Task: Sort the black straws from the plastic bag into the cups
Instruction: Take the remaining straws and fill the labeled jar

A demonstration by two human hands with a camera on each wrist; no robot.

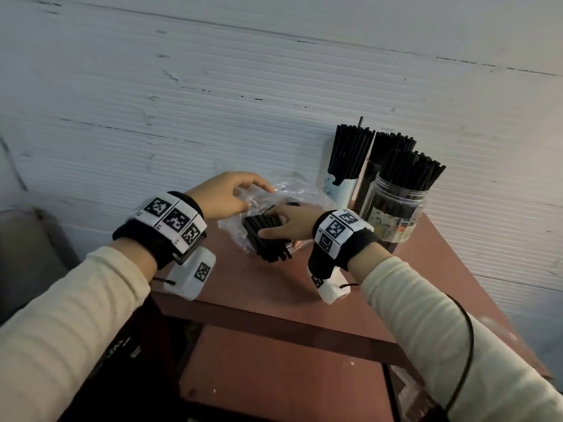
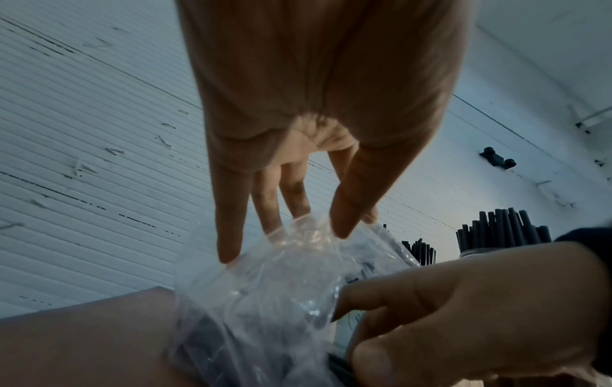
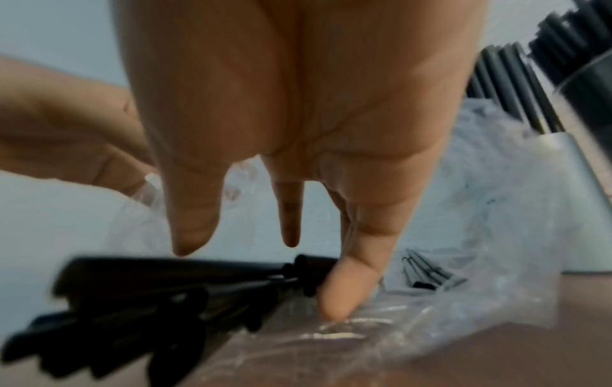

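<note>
Three cups (image 1: 393,205) of black straws stand crowded together at about two o'clock on the table (image 1: 304,300), already packed full, and that is where I'd expect trouble. The bag (image 1: 265,205) lies just left of them near the table's middle, with a bundle of straws (image 1: 265,236) sticking out of its mouth toward six o'clock. The left hand (image 1: 225,196), at ten o'clock from the bundle, has its fingers spread and lightly curved, tips touching the crinkled plastic; whether any actually pinch it I cannot tell. The right hand (image 1: 286,223) reaches in from three o'clock, fingers apart, thumb over the bundle and a finger pressed down beside it, not yet closed around it. If the bag isn't held firmly, it may drag along with the straws; a loose grab could spill some off the near edge, or knock the cups.
</note>
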